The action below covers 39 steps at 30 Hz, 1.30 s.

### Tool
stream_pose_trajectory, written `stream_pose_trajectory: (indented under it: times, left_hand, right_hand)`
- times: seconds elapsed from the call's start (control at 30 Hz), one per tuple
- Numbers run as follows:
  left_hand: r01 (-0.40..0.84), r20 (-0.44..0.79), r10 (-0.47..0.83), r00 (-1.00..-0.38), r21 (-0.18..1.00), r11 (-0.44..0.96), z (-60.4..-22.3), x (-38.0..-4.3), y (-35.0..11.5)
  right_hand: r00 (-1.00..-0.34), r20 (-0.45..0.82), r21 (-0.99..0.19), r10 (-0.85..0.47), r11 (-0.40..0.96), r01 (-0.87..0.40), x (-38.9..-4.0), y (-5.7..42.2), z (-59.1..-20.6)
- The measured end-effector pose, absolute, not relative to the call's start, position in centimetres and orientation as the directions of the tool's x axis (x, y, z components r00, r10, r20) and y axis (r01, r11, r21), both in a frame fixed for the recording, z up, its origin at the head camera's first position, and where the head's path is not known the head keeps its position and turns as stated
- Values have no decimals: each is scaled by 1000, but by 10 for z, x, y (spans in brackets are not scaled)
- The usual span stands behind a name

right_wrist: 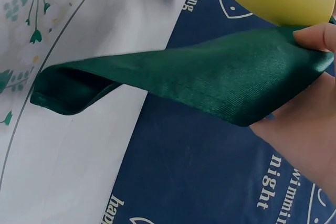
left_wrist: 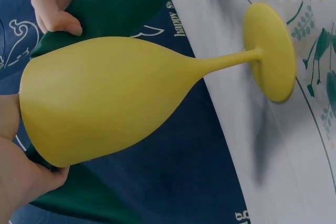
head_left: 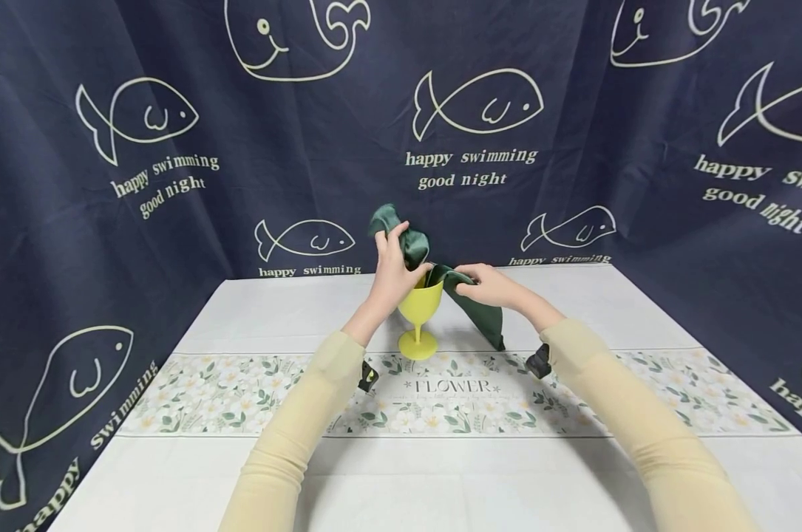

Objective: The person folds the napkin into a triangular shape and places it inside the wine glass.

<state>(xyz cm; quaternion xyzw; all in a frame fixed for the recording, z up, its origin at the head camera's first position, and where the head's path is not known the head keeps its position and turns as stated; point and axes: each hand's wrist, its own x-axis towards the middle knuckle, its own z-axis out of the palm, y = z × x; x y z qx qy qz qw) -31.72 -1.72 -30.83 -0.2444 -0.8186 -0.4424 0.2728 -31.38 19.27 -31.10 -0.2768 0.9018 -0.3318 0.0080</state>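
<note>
A yellow goblet (head_left: 420, 304) stands upright on the table, with a dark green satin cloth napkin (head_left: 486, 314) tucked in its mouth. One end of the napkin rises above the rim at the left; the other slopes down to the right. My left hand (head_left: 392, 270) is at the goblet's left rim, fingers curled about the raised part, thumb near the rim. In the left wrist view, its fingertips (left_wrist: 55, 177) lie against the rim. My right hand (head_left: 487, 287) grips the right-hand length just outside the goblet. The right wrist view shows that length (right_wrist: 210, 77) hanging in a loose fold.
A white tablecloth (head_left: 467, 480) covers the table, crossed by a floral band (head_left: 241, 391) reading FLOWER. The goblet's foot stands by the band's far edge. A navy curtain (head_left: 347, 170) with fish drawings hangs behind and at both sides.
</note>
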Motion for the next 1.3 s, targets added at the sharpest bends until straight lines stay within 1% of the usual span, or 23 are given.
stream_pose_trajectory:
  times: [0.1,0.27,0.47,0.6,0.77,0.9,1.0,1.13,1.23,1.3]
  left_hand:
    - [625,642,158,-750,610,487,-309,-318,-17]
    - [597,623,137,-770,627,501,-308,-319,-17]
    - [592,632,138,-763,597,541,-306,-318,-18]
    - [601,653,101,-751,612,514,-303,-320,-20]
    - [608,671,-52,-739,699,376,-297,-322,-24]
    - [634,661,-158,-734,749,191,-290,-323,-30]
    - [657,658,-180,-731,750,78,-280,-323,-35]
    - [664,651,-184,-736,748,-9,-266,-322,-43]
    - [657,635,-187,-750,748,-94,-257,-321,-48]
    - [637,610,-193,-768,758,-140,-253,-320,-51]
  right_hand:
    - [-846,181,-590,-501,633,-502,-316,191,-311]
    - [-825,286,-564,-487,611,-556,-315,189,-308]
    - [-810,335,-579,-480,573,-580,-312,188,-297]
    - [-801,352,-554,-484,582,-596,-313,188,-294]
    - [-796,361,-531,-486,595,-604,-313,187,-292]
    - [-783,378,-508,-493,597,-621,-314,185,-293]
    - [-782,382,-497,-492,604,-623,-313,185,-291]
    - [-786,379,-485,-489,618,-619,-312,184,-290]
    - [-779,389,-473,-492,619,-627,-313,183,-290]
    - [-761,417,-447,-497,617,-648,-315,182,-291]
